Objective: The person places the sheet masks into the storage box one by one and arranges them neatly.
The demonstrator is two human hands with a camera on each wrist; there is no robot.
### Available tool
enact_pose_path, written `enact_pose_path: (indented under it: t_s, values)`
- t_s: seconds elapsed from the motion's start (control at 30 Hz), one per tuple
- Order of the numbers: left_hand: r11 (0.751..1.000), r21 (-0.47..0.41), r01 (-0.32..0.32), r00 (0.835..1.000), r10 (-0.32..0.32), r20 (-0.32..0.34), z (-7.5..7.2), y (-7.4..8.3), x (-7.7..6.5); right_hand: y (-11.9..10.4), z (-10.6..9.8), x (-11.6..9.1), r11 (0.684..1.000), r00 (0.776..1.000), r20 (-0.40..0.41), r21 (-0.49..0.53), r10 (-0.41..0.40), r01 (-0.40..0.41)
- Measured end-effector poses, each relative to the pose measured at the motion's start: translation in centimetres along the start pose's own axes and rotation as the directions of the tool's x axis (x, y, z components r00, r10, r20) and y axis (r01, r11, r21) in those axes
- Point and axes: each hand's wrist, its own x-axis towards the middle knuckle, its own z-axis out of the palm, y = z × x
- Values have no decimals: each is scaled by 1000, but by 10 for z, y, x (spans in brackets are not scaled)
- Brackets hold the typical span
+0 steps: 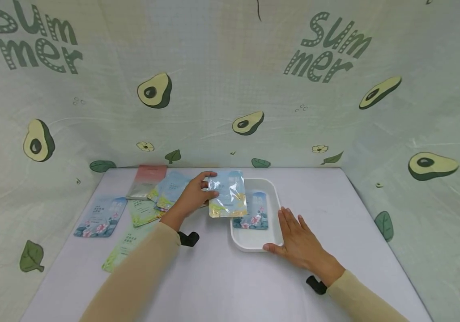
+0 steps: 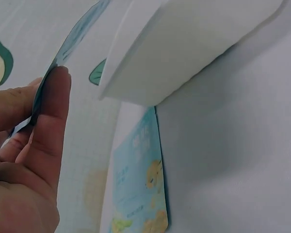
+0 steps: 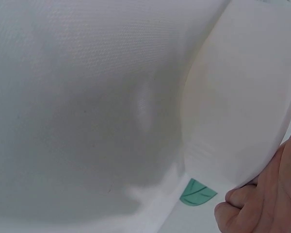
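My left hand [image 1: 193, 197] pinches a glossy light blue sheet-mask packet [image 1: 227, 194] between thumb and fingers. Held up, this packet overlaps the left side of a white tray [image 1: 274, 232] in the head view. The left wrist view shows the packet edge-on between the fingers [image 2: 56, 97]. Inside the tray lies a darker blue packet with pink flowers [image 1: 257, 220], partly hidden by the held one. At the tray's right rim, my right hand [image 1: 300, 243] rests with its fingers nearly straight; in the right wrist view they touch the tray's side [image 3: 242, 97].
Left on the white table are a blue flowered packet [image 1: 101, 218], green packets [image 1: 127, 246], a pink-and-silver packet [image 1: 147, 181] and overlapping light blue packets [image 1: 173, 188]. A light blue packet [image 2: 138, 179] lies near the tray. An avocado-print cloth [image 1: 206, 98] surrounds the table.
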Motion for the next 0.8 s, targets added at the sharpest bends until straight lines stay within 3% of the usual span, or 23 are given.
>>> enact_pose_path:
  t_s: [0.37,0.8]
  values:
    - [999,23,46,998,-47,42,45,4,21,-1,1,0,1000,1000,-3,-13,-3,3]
    - [978,202,55,998,-62,31,75,12,27,1,1,1,1000,1000,4,-16,6,-6]
